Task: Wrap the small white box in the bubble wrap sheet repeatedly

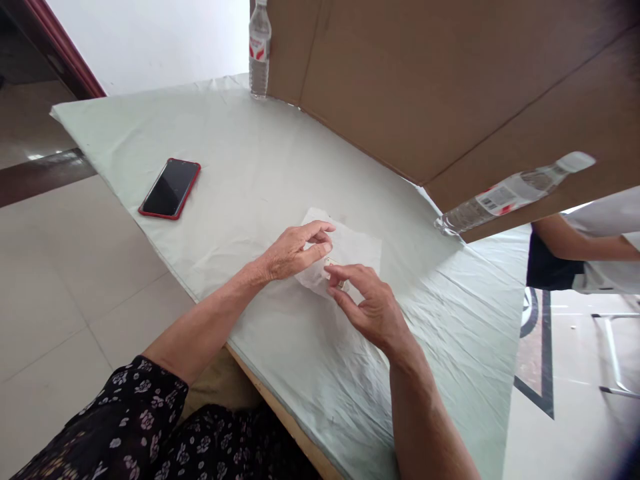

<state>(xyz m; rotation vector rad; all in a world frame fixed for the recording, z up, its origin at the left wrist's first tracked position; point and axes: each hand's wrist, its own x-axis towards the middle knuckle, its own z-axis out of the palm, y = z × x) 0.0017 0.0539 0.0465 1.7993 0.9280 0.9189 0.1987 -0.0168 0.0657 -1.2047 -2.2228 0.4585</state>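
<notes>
A thin white sheet (pixel 363 248), like paper or tissue, lies creased on the cloth beneath both hands. Over its left part is my left hand (pixel 299 252), thumb and fingers apart with nothing seen between them. My right hand (pixel 370 303) comes in from the right, its thumb and index finger curled about a small pale object (pixel 329 263) with yellowish marks. The fingers cover much of this object, so its kind cannot be made out. My left thumb is close to it, seemingly apart from it.
A red-cased phone (pixel 171 189) lies on the pale green tablecloth (pixel 240 180) at left. One water bottle (pixel 259 57) stands at the back; another bottle (pixel 505 193) is by the brown cardboard panel (pixel 380 87). Another person's arm (pixel 575 241) shows at right.
</notes>
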